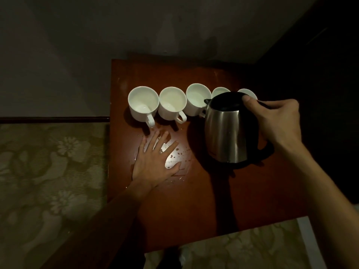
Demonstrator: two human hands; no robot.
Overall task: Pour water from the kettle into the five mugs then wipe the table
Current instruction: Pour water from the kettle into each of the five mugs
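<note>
The right hand (pixel 275 121) is gripping the kettle (pixel 227 129) by its handle, fingers curled round it, at centre right, spout beside the third mug (pixel 198 100). The left hand (pixel 155 162) is lying flat, fingers spread, on the wet worktop (pixel 194 200). Pouring seems underway; the right-hand mugs likely come next.

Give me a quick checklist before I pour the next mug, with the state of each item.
1. Right hand grips the kettle handle: ok.
2. Spout over the third mug: ok.
3. Left hand flat on the table, clear of the mugs: ok.
4. Table dry: not ok, spilled water by the left hand.
5. Fourth mug and fifth mug filled: cannot tell, kettle hides them.
</note>
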